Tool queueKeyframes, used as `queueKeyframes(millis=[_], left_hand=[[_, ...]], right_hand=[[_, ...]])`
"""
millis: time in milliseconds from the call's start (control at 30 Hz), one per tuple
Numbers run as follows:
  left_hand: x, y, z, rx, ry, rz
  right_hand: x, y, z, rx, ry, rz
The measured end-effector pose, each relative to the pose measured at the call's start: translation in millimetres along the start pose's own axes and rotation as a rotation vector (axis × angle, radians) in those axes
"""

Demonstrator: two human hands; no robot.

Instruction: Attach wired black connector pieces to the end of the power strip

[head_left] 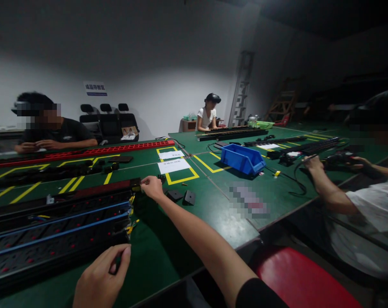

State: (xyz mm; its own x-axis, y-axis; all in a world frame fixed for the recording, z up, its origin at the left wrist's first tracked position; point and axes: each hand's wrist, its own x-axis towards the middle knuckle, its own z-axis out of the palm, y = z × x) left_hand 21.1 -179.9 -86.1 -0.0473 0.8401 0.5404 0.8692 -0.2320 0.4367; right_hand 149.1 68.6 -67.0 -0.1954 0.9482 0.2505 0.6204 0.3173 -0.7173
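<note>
Several long black power strips with red dots and blue edge lines lie side by side at the left. Yellow wires stick out of their right ends. My right hand reaches to the end of the farthest dark strip, fingers pinched there; what is between the fingertips is hidden. In the lower foreground my left hand is curled closed, just in front of the near strip's end. A dark gap shows between its thumb and fingers, and whatever it may hold cannot be made out.
Two small black end pieces lie right of my right hand. Beyond are white paper labels, a blue bin and a long red rail. A co-worker handles parts at the right; a red stool stands below.
</note>
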Motion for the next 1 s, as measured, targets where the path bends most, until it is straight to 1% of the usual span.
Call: queueKeyframes(millis=[100,233,300,367,433,567,633,700,767,867,933,1000], left_hand=[[2,3,-1.5,-0.018,-0.047,-0.037],[3,4,-3.0,0.0,-0.075,-0.062],[3,4,-3.0,0.004,-0.078,-0.047],[2,4,-2.6,0.009,-0.082,-0.032],[2,4,-2.3,0.023,-0.082,-0.028],[0,5,-1.1,0.042,-0.109,-0.015],[-2,4,-0.1,0.043,-0.122,-0.012],[-3,3,1.0,0.039,-0.121,-0.016],[-3,3,1.8,0.026,-0.127,-0.02],[-3,4,2.1,0.021,-0.138,-0.026],[-3,4,1.7,0.035,-0.138,-0.032],[-2,5,1.2,0.051,-0.136,-0.036]], right_hand=[[-2,0,-4,-0.163,0.0,-0.042],[-6,-1,-6,-0.456,-0.045,-0.234],[-7,1,-7,-0.531,-0.09,-0.331],[-8,4,-9,-0.541,-0.122,-0.357],[-8,9,-12,-0.469,-0.129,-0.325],[-3,19,-21,-0.209,-0.154,-0.242],[0,24,-30,-0.119,-0.143,-0.203],[4,30,-43,-0.078,-0.118,-0.163],[6,38,-61,-0.123,-0.083,-0.132],[7,50,-91,-0.347,-0.028,-0.064],[4,59,-108,-0.469,-0.033,-0.025],[-4,65,-120,-0.531,-0.034,-0.024]])
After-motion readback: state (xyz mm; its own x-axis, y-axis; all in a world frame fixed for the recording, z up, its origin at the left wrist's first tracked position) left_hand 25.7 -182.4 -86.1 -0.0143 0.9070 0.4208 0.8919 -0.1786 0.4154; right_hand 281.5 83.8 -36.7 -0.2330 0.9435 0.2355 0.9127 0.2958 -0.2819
